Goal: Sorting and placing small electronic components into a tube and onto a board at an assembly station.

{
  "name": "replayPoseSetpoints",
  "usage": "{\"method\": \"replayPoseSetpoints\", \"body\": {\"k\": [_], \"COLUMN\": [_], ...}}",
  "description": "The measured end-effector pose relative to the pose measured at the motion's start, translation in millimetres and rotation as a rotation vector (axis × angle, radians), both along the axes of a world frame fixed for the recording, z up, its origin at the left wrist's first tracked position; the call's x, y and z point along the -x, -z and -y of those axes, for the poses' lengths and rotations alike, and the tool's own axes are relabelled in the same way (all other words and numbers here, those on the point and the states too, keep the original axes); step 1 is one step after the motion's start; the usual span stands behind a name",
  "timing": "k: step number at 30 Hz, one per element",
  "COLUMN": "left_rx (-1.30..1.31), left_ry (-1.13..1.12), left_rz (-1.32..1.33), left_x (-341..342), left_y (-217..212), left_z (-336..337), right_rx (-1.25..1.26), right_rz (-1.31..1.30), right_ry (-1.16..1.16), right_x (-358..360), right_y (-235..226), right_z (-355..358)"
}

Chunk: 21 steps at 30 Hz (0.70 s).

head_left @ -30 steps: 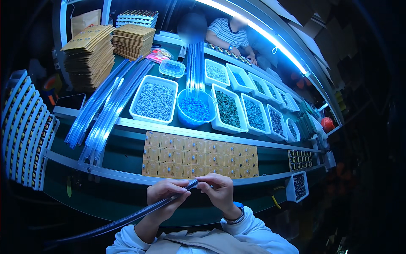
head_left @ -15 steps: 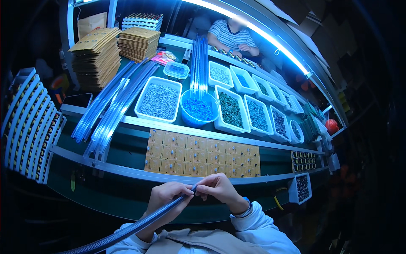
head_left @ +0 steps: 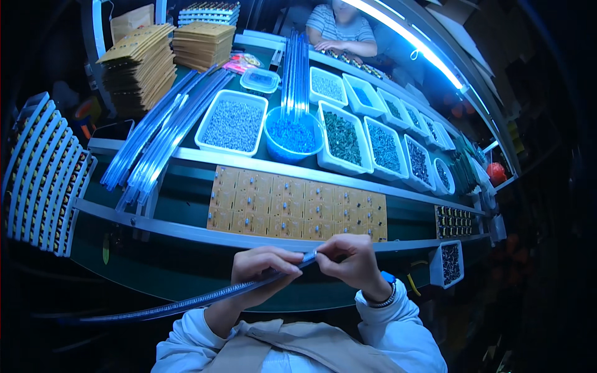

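Rightward go the left hand (head_left: 264, 267) and the right hand (head_left: 353, 261) since half a second ago, and the dark tube (head_left: 199, 299) swings flatter with them! Left fingers and thumb are closed firmly round it near its upper end, the long tail trailing away low to the left. Right thumb and forefinger come right up to that end; whether they pinch it, I cannot tell. Just beyond runs the front metal rail (head_left: 165, 228), and past it lies the tan circuit-board sheet (head_left: 298, 202). Farther back, the tray of grey parts (head_left: 227, 149) sits beside the round blue tub (head_left: 292, 154), and at the far side, a co-worker (head_left: 342, 34), one forearm laid level
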<state>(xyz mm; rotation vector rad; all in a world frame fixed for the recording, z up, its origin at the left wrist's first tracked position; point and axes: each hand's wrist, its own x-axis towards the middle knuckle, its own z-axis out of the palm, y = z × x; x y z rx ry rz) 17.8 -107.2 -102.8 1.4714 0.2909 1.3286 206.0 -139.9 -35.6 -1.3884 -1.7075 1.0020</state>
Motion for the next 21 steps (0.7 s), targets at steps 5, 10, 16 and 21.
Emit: {"method": "replayPoseSetpoints", "body": {"k": [5, 10, 16, 21], "left_rx": [0.071, 0.067, 0.166, 0.155], "left_ry": [-0.160, -0.188, -0.164, -0.182], "left_rz": [0.137, 0.258, 0.237, 0.225], "left_x": [-9, -18, -16, -15], "left_y": [-3, -4, 12, 14], "left_z": [-7, -15, -16, -18], "right_rx": [-0.518, -0.558, -0.598, -0.554], "right_rz": [0.485, 0.598, 0.693, 0.697], "right_ry": [0.099, 0.166, 0.065, 0.098], "right_x": [-24, -71, -75, -86], "right_y": [-10, 0, 25, 36], "right_z": [-24, -65, -79, -76]}}
